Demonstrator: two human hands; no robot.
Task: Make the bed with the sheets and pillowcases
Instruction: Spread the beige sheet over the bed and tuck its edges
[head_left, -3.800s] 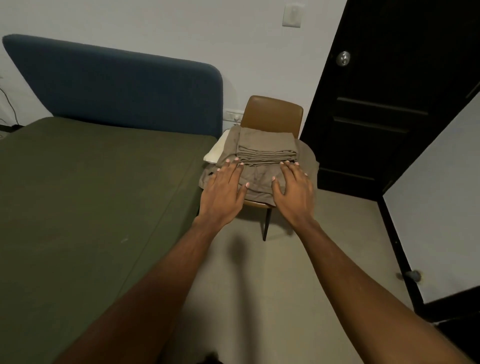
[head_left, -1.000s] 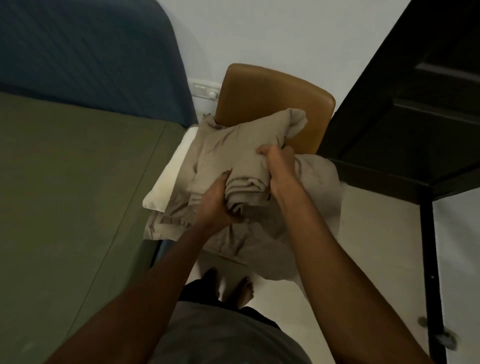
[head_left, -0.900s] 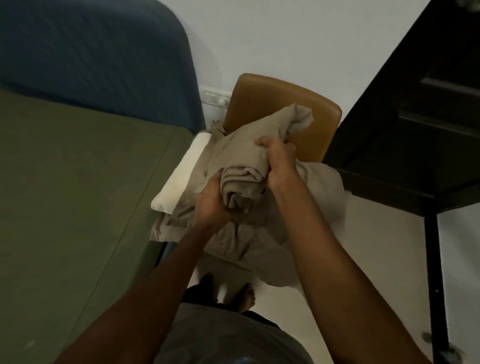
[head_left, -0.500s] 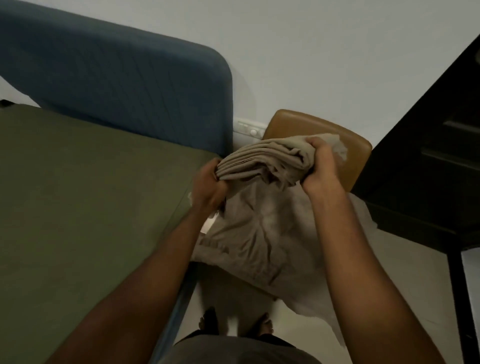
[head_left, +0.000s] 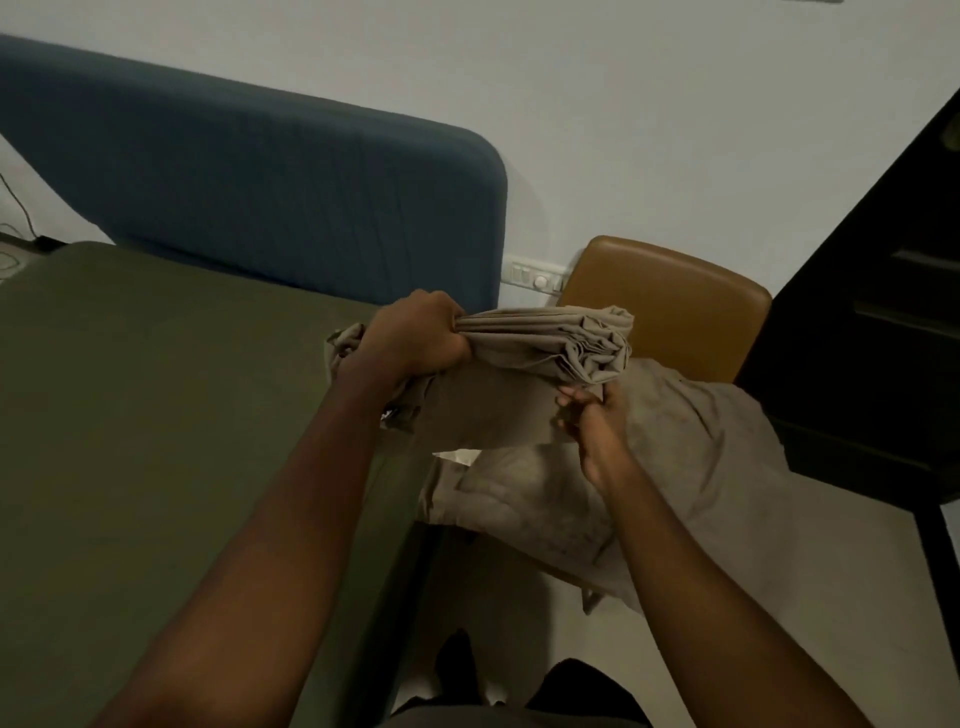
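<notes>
Gripping one end of the folded sheet (head_left: 545, 345) in a fisted left hand (head_left: 415, 338), right hand (head_left: 589, 418) pinching a hanging layer, the person is holding it above the bed (head_left: 156, 415) edge; light, limp cloth, probably best taken by corners.

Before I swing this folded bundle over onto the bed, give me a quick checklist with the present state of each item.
1. Grip of the left hand on the folded linen bundle: fingers curled round its end, ok.
2. Hold of the right hand: it pinches the bundle's lower edge, ok.
3. Bundle free of the linen pile on the chair: cannot tell; a layer hangs down against the pile.
4. Landing spot: the mattress shows a flat olive surface beside the left hand, ok.
5. Whether this piece is a sheet or a pillowcase: cannot tell while it is folded.
</notes>
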